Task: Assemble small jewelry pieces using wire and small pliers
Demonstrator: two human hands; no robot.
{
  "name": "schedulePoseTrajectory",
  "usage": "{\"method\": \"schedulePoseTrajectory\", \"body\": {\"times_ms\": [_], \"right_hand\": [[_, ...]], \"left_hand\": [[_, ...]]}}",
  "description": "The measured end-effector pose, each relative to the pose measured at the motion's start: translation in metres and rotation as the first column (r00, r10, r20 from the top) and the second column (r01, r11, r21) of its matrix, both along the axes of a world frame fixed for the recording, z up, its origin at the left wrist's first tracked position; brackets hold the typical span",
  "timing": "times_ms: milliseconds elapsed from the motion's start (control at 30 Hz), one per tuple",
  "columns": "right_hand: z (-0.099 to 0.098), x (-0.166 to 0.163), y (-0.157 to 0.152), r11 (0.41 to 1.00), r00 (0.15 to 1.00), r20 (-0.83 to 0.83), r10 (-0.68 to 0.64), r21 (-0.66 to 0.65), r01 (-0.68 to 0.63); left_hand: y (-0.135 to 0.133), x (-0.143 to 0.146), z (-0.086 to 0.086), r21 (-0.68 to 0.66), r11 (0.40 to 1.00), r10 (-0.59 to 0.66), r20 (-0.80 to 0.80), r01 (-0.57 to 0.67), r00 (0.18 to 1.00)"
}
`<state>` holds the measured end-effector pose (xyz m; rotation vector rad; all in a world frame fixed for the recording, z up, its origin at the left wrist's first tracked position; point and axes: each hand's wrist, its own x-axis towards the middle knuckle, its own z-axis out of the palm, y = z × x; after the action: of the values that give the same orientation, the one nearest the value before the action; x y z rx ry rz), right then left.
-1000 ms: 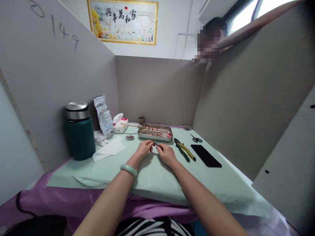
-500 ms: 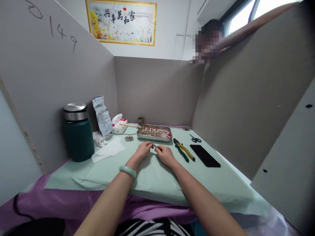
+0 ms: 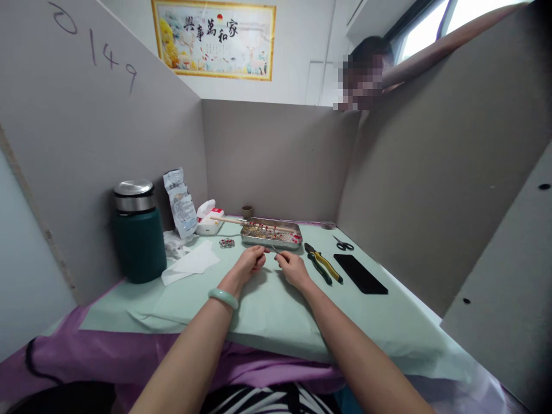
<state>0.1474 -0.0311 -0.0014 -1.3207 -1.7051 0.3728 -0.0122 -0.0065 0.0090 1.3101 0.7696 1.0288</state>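
My left hand, with a pale green bangle at its wrist, is closed in a pinch just in front of the metal tray. What its fingertips hold is too small to make out. Close by on the right, my right hand grips a thin grey metal tool, whose tip points toward the left fingertips. Its exact kind is unclear. A small gap separates the hands. Red and clear beads lie in the tray, and a beaded piece rests on the cloth to its left.
Right of my hands are yellow-and-green pliers, scissors and a black phone. On the left stand a green flask, a foil pouch, tissues and white paper. Partitions enclose the table; a person leans over the right one.
My hands have drawn slightly apart, the right one shifting a little to the right with the thin metal tool. The left fingers look more curled. Things on the table stay in place.
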Motion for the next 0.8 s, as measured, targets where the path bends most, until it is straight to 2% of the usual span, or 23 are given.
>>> {"method": "schedulePoseTrajectory", "body": {"times_ms": [133,367,800], "right_hand": [[-0.0025,-0.001,-0.0007,0.996,0.999,0.025,0.044,0.072,-0.046],[-0.0075,-0.0013,-0.0008,0.977,0.987,0.157,0.033,0.201,-0.065],[-0.0032,-0.0024,-0.0034,0.985,0.994,0.071,0.086,0.144,-0.095]], "left_hand": [[0.0003,-0.0016,0.0003,-0.016,0.998,-0.056,0.058,0.057,0.997],[0.0,-0.0033,0.0012,-0.051,0.993,-0.106,0.089,0.111,0.99],[-0.0025,-0.0054,0.0052,-0.1,0.977,-0.174,0.144,0.189,0.974]]}}
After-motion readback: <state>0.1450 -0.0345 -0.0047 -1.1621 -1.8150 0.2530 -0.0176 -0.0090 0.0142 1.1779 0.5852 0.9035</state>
